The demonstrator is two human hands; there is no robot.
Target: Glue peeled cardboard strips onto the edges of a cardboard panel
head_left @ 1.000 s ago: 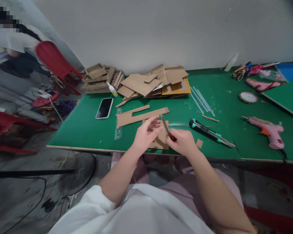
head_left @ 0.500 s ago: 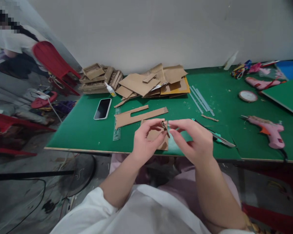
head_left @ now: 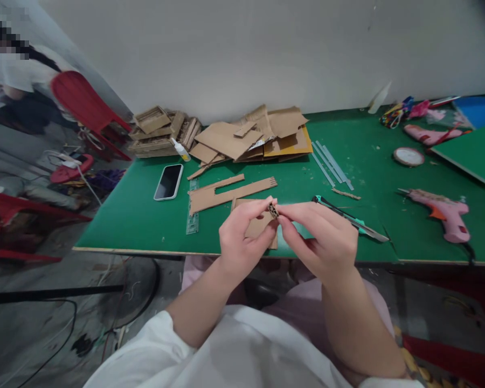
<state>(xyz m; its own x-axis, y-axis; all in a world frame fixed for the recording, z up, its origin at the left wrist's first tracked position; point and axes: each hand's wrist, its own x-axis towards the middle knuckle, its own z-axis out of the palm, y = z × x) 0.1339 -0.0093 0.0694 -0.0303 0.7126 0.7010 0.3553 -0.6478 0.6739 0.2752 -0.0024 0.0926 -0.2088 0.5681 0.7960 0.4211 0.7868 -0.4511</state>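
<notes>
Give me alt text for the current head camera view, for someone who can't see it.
Two bare hands, left hand and right hand, pinch a small piece of corrugated cardboard above a green table. Around them lie a phone, a utility knife, a pink glue gun and stacked cardboard sheets.

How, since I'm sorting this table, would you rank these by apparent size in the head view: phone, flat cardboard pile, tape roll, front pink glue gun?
1. Flat cardboard pile
2. Front pink glue gun
3. Phone
4. Tape roll
</notes>
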